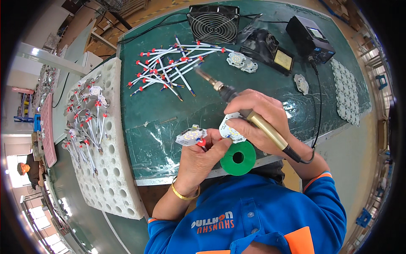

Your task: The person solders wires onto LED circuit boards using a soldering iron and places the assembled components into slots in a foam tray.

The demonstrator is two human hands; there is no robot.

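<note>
My right hand (266, 116) is closed around a soldering iron (267, 132) with a gold-coloured handle, its tip pointing up and left over the table. The same hand pinches a white LED board (231, 129) between thumb and fingers. My left hand (198, 163) is closed on another LED board (191, 137), which has a red connector (201, 142) at its side. Its thumb reaches the lower edge of the right hand's board. Just below the hands is a green spool (248, 164); whether a finger touches it I cannot tell.
White wires with red connectors (163, 70) lie piled on the green table (156, 144). A fan (213, 25), an iron stand (270, 51) and a soldering station (311, 38) line the back. Loose boards (242, 62) and a board panel (344, 91) lie rightward; a holed foam block (118, 178) holds wired boards.
</note>
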